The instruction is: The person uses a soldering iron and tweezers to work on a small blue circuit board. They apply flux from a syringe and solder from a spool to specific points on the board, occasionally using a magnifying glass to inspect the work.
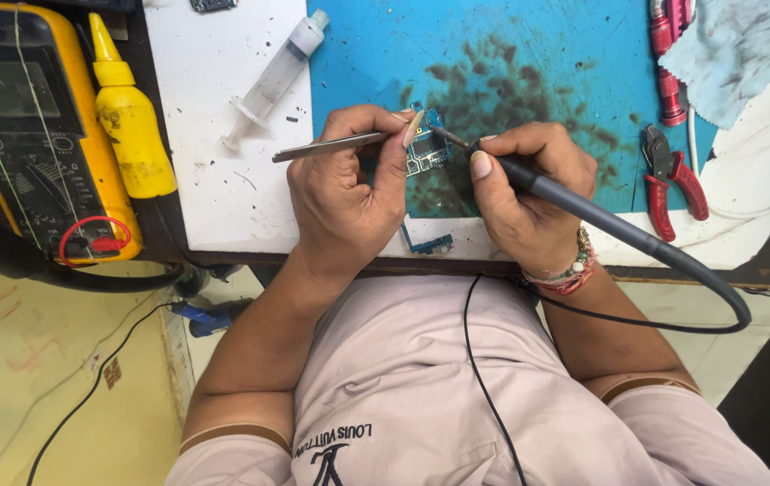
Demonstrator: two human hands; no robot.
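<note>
My left hand (pixel 344 193) grips metal tweezers (pixel 326 147), whose tips reach a small blue circuit board (pixel 427 148) lying on the blue work mat (pixel 529 54). My right hand (pixel 529 193) holds a grey soldering iron (pixel 583 211) like a pen. Its tip touches the board from the right. The iron's black cable (pixel 673 324) loops down over my lap. A second small blue board piece (pixel 430 243) lies at the table's near edge between my wrists.
A yellow multimeter (pixel 38 126) and yellow squeeze bottle (pixel 131 121) stand at the left. A clear syringe (pixel 277 76) lies on the white sheet (pixel 214 180). Red-handled cutters (pixel 673 180), a red tool (pixel 668 63) and a light cloth (pixel 745 45) sit at the right.
</note>
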